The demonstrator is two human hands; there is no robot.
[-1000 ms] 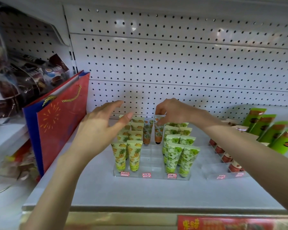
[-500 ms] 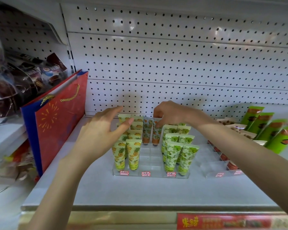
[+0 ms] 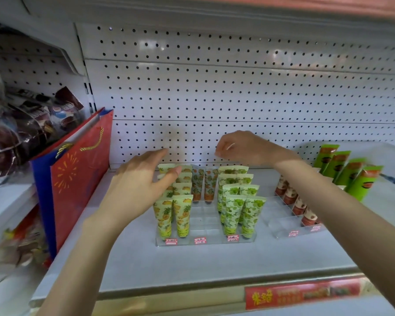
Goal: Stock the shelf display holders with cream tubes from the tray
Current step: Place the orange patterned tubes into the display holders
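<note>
- Our left hand [image 3: 141, 185] hovers over the pineapple cream tubes [image 3: 183, 215], fingers spread apart.
- Our right hand [image 3: 244, 148] hangs above the orange tubes [image 3: 203, 181], fingers curled together and holding nothing.
- All the tubes stand upright in the clear display holder [image 3: 205, 241] on the shelf [image 3: 192, 265].

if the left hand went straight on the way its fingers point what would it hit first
Probably the pegboard back wall: the left hand points its straight fingers toward the back, above the pineapple tubes. Depth is unclear, so it might brush the rear tubes' tops.
</note>
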